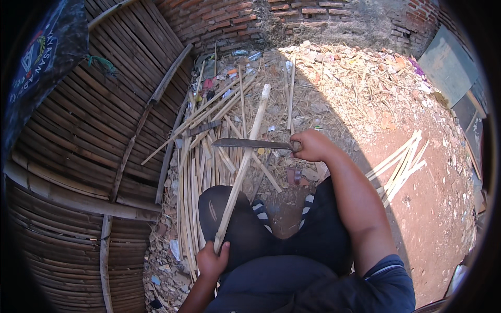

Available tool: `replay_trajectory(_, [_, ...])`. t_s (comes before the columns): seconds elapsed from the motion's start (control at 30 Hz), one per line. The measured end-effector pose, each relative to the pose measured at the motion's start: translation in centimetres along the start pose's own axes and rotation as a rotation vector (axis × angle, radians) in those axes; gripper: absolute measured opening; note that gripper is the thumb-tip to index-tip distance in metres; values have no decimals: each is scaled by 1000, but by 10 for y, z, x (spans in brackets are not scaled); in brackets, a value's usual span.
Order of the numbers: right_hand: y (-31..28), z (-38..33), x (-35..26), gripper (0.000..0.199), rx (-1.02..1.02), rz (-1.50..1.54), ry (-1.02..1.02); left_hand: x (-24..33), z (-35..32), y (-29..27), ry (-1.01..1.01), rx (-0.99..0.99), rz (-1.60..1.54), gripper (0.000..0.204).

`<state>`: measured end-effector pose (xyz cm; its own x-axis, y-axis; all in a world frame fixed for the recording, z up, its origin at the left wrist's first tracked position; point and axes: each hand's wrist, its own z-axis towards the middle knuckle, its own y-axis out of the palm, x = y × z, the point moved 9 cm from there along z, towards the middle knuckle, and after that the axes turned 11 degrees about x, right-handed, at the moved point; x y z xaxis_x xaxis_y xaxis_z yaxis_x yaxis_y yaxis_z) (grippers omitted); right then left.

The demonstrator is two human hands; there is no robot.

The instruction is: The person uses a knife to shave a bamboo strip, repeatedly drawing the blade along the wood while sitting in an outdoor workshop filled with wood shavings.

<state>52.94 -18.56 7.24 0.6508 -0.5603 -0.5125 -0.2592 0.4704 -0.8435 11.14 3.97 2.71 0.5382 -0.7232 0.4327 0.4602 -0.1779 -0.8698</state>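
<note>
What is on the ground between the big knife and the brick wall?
In the head view, between the knife and the brick wall lie split bamboo strips, dry straw and bits of litter.

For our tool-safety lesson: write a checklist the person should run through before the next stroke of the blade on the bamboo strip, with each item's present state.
1. Left hand grips the bamboo strip at its near end: ok.
2. Right hand closed on the handle of the blade: ok.
3. Left hand well apart from the blade: ok.
4. Blade lies across the strip: ok; whether it touches, cannot tell.
5. Knee right under the strip: not ok.
6. Feet in striped sandals near loose cut strips: not ok.
</note>
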Motion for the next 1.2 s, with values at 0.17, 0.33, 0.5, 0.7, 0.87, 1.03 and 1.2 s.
replay_trajectory(0.17, [-4, -2, 2, 36, -11, -22, 8, 2, 0, -1, 22, 14, 13, 55])
replay_trajectory(0.33, [1, 0, -2, 38, -17, -1, -9, 5, 0, -3, -4, 8, -23, 52])
replay_trajectory(0.5, [6, 1, 3, 41, 9, 21, -38, 9, 2, -5, 19, 15, -19, 51])
replay_trajectory(0.7, [4, 0, 1, 41, -40, 31, 2, 8, 1, -4, 12, 22, -35, 51])
replay_trajectory(0.87, [6, 0, 2, 40, -20, 48, -10, 5, 0, -2, 12, 13, -38, 49])
replay_trajectory(1.03, [7, 1, 1, 41, -27, 49, -28, 8, 1, -3, 8, -7, -37, 44])
replay_trajectory(1.2, [11, 2, 4, 42, -32, 51, -24, 9, 1, -4, 0, -19, -42, 44])
